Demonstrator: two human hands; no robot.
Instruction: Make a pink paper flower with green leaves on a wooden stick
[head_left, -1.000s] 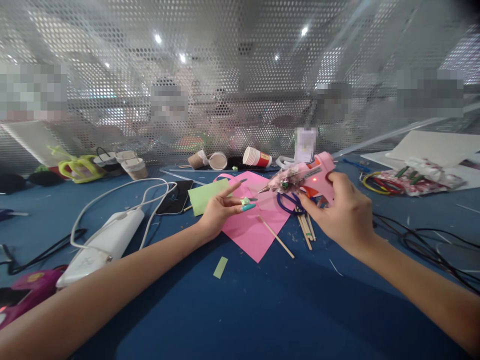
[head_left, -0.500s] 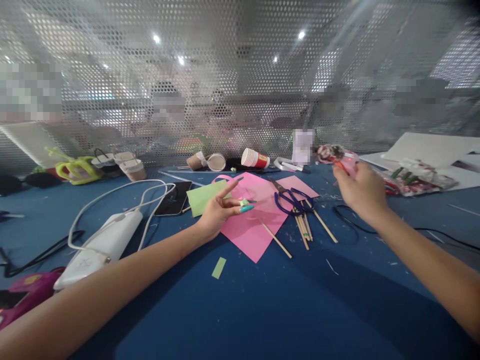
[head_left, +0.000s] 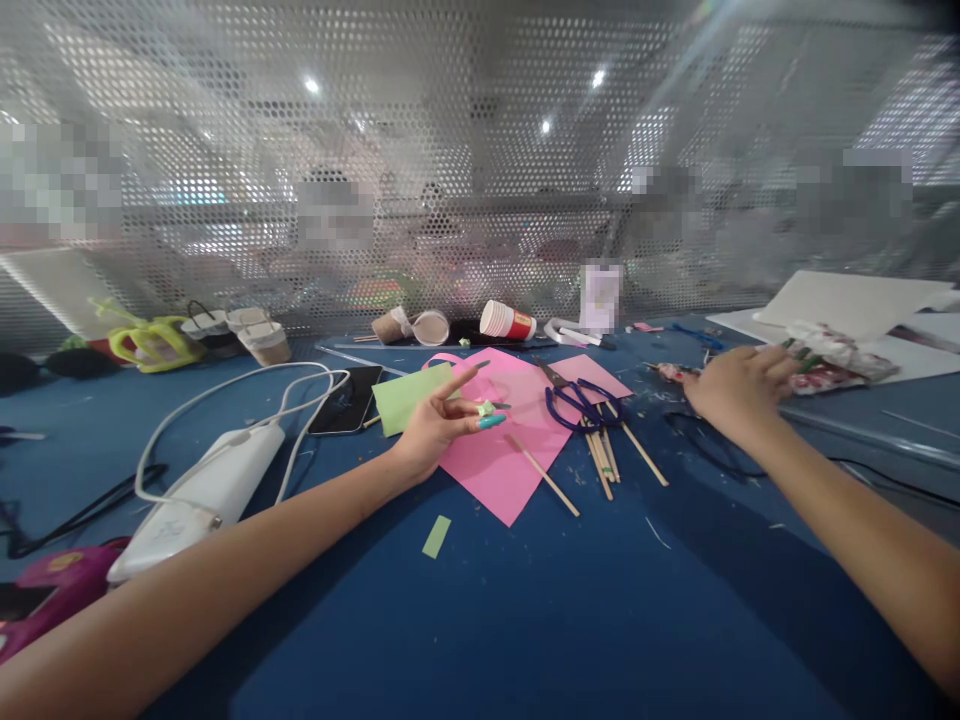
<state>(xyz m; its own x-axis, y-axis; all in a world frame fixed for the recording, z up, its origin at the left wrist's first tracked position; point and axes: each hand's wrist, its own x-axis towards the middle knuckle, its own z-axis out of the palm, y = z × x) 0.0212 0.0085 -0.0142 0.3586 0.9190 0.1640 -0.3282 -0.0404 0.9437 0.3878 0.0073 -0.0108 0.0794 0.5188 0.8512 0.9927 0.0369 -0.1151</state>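
My left hand is raised over the pink paper sheet. Its thumb and teal-nailed fingers pinch a small green paper piece, with the index finger stretched out. My right hand is far out to the right, low on the blue table, with its fingers curled over the pink glue gun. Only the gun's nozzle end shows at the hand's left. Blue-handled scissors and several wooden sticks lie between the two hands.
A green paper sheet, a phone and a white power bank with cables lie at left. Paper cups lie tipped over by the mesh screen. Black cables and a white board are at right. A green strip lies near me.
My right hand carried the glue gun from above the pink paper out to the right and down to the table. My left hand has stayed in place with the green piece.
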